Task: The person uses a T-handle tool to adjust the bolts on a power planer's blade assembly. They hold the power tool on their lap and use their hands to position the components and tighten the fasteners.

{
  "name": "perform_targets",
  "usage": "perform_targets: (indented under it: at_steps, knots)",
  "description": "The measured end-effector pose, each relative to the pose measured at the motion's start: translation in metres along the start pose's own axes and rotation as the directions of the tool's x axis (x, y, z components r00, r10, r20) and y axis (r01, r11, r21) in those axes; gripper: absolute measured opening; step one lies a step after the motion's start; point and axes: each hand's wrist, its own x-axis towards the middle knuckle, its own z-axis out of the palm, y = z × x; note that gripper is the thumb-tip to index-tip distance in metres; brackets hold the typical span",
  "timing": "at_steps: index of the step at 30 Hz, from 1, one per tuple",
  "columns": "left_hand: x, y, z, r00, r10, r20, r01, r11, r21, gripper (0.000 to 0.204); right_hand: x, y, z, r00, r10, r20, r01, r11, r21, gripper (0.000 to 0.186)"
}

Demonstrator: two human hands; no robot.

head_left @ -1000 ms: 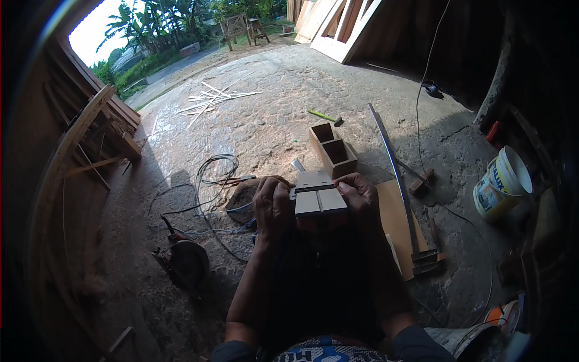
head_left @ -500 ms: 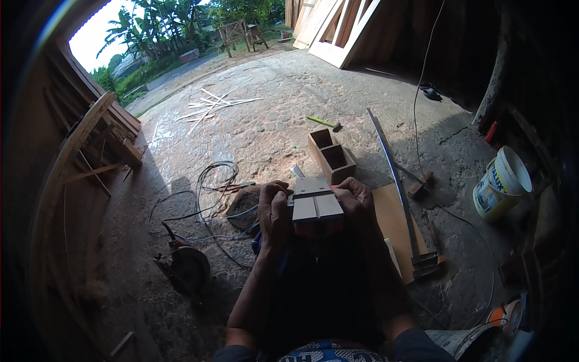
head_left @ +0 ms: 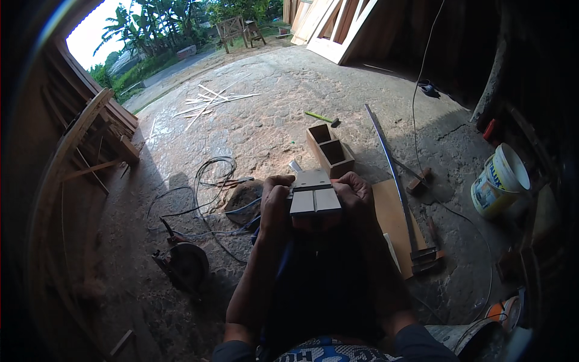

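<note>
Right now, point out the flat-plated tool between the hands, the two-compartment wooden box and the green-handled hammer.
Flat-plated tool (head_left: 327,201), head view: on its nearer pale plate, right of the groove.
Two-compartment wooden box (head_left: 342,167), head view: on its near end wall.
Green-handled hammer (head_left: 319,116), head view: on its handle.

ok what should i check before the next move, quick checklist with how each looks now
1. Left hand on the pale, flat, grooved metal planer plate: ok, at its left edge.
2. Right hand on it: ok, at its right edge.
3. Planer power off: cannot tell.
4. Dark, round-bladed circular saw clear of both hands: ok, apart at left.
5. Rough grey floor free of loose cable: not ok, a dark coiled cable lies there.
</note>
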Motion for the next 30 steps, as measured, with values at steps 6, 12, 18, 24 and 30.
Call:
perform_targets:
  at_steps: [6, 12, 18, 24, 30]
  knots:
    - [0.001, 0.006, -0.002, 0.999, -0.034, 0.018, 0.033, 0.998, 0.054, 0.039, 0.001, -0.001, 0.003, 1.0, 0.014, -0.004, -0.014, 1.0, 0.019, 0.006]
    - [-0.002, 0.014, 0.008, 0.99, -0.137, -0.036, 0.132, 0.985, -0.11, 0.036, 0.005, 0.01, -0.001, 1.0, -0.022, -0.016, 0.022, 1.0, 0.014, 0.006]
    - [0.003, 0.001, 0.002, 0.994, -0.098, -0.045, 0.092, 0.988, -0.122, 0.032, -0.002, 0.002, 0.002, 0.999, -0.052, -0.011, 0.052, 0.999, 0.013, 0.007]
    - [0.002, -0.001, 0.002, 0.993, -0.111, -0.04, 0.103, 0.983, -0.153, 0.03, -0.006, 0.0, 0.002, 0.997, -0.075, -0.015, 0.075, 0.997, -0.011, 0.007]
    - [0.005, 0.006, -0.001, 0.987, -0.16, 0.012, 0.161, 0.978, -0.132, 0.031, -0.003, 0.004, 0.002, 0.996, -0.084, -0.019, 0.084, 0.996, -0.005, 0.007]
